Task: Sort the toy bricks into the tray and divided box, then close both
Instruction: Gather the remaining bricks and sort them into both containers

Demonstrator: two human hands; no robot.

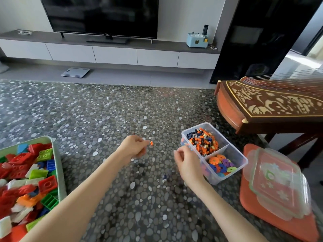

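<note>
My left hand pinches a tiny orange brick above the pebble-patterned rug. My right hand hovers with curled fingers at the near left side of the clear divided box; what it holds is hidden. The box's far compartment is heaped with small orange and dark bricks, its near compartment with coloured round discs. At the left stands a pale green tray full of large red, green, white and blue bricks. A few small dark bricks lie on the rug between my arms.
A clear lid rests on an orange lid at the right of the box. Behind them stands a carved wooden zither on a stand. Farther back are a TV cabinet and a floor scale.
</note>
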